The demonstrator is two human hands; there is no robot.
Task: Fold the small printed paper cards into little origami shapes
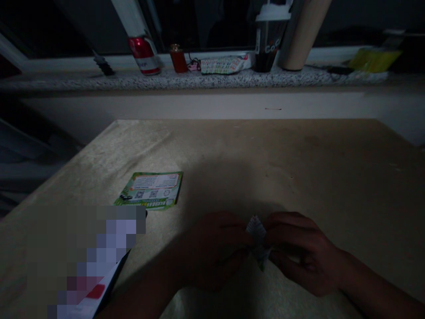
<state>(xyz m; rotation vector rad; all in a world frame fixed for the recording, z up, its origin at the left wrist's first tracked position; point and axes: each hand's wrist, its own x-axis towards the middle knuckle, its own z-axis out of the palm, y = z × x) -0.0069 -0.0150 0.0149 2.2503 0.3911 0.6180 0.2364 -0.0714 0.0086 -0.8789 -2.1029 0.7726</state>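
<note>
A small folded piece of paper point(257, 241) is pinched between both my hands low in the dim view, just above the tan table point(265, 155). My left hand point(212, 250) grips its left side with curled fingers. My right hand point(302, 250) closes on its right side. A green printed card point(151, 190) lies flat on the table to the left of my hands, apart from them.
A blurred flat object point(96, 270) lies at the table's lower left. Beyond the table a speckled stone ledge point(199, 79) carries a red can point(144, 55), a small red bottle point(178, 59), a printed packet point(224, 64), a dark cup point(268, 37) and a cardboard tube point(303, 33).
</note>
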